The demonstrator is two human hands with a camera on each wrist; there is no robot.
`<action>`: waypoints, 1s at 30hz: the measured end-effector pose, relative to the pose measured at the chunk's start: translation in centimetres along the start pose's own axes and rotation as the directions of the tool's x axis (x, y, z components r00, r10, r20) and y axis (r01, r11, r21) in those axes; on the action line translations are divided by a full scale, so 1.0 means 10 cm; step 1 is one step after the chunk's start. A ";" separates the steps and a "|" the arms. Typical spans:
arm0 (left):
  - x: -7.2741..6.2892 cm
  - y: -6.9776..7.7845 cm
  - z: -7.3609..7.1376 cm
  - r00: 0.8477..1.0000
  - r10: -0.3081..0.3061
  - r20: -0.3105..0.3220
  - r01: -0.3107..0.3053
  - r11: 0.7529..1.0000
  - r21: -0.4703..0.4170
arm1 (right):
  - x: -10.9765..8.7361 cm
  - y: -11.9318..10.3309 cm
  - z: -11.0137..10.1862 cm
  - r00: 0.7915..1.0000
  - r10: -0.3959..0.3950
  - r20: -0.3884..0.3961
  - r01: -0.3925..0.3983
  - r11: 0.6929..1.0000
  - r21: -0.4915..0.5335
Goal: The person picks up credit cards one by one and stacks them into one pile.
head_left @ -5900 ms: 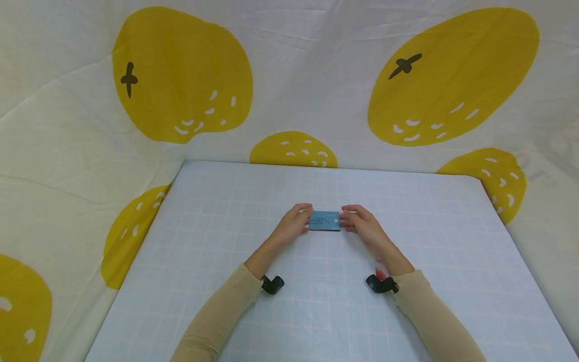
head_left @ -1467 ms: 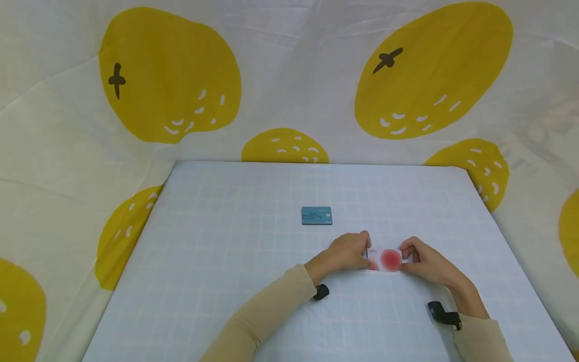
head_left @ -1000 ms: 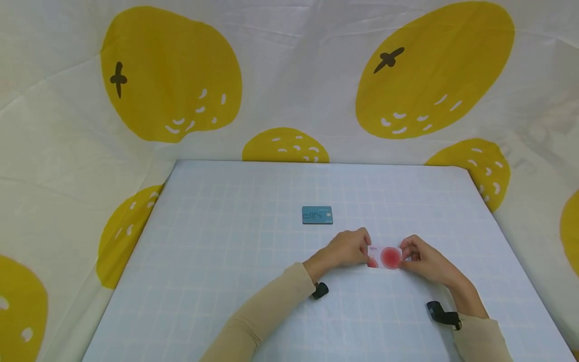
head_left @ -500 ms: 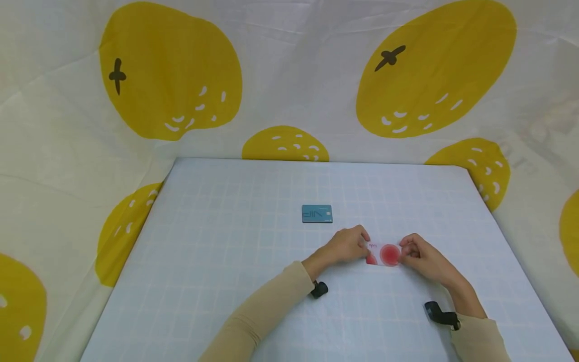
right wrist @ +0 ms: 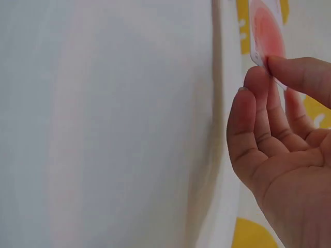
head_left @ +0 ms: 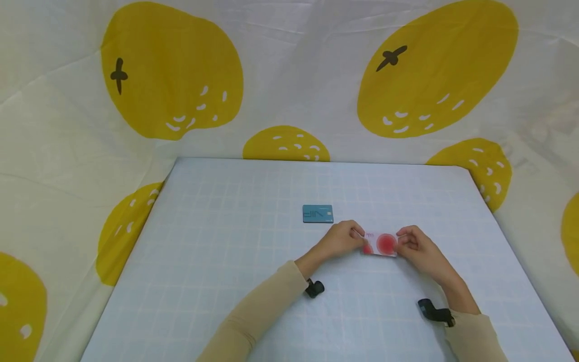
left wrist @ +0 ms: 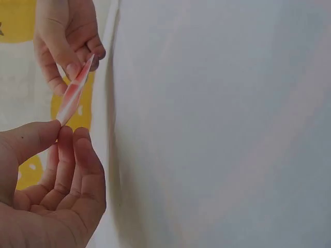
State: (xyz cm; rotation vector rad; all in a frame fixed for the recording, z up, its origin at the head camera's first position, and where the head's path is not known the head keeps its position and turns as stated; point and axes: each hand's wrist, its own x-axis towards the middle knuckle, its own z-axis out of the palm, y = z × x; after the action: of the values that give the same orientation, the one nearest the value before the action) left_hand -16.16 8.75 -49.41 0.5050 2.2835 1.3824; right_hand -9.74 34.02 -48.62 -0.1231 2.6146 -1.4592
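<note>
Both hands pinch a white card with red circles, a small plastic-looking card [head_left: 380, 244], one at each short end. My left hand [head_left: 342, 239] holds its left end between thumb and fingertips, and my right hand [head_left: 420, 251] holds the right end the same way. The left wrist view shows the card [left wrist: 75, 98] nearly edge-on, raised off the table between the two hands. In the right wrist view its corner [right wrist: 266, 33] sits between thumb and fingers. A teal card [head_left: 317, 213] marked "VIP" lies flat on the table, just beyond my left hand.
A pale checked cloth covers the table [head_left: 217, 241]. Behind and at the sides hangs a white curtain [head_left: 303, 65] with yellow fruit prints. Black wrist cameras [head_left: 434, 311] sit on both wrists.
Earlier both hands were at the teal card; they then took the red-and-white card by its ends. Over the last second it has risen and shifted away and slightly left, toward the teal card.
</note>
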 end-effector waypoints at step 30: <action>-0.22 -0.23 -0.88 0.959 -0.020 -0.284 -0.030 0.985 -0.171 | 0.80 -0.58 0.53 0.991 -0.134 -0.013 0.133 0.960 0.247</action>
State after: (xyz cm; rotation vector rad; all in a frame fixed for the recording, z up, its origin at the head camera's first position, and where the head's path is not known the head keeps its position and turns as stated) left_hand -19.15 0.12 -47.43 0.2694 2.3484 1.7362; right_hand -16.77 25.42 -47.08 -0.2781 2.4367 -1.8140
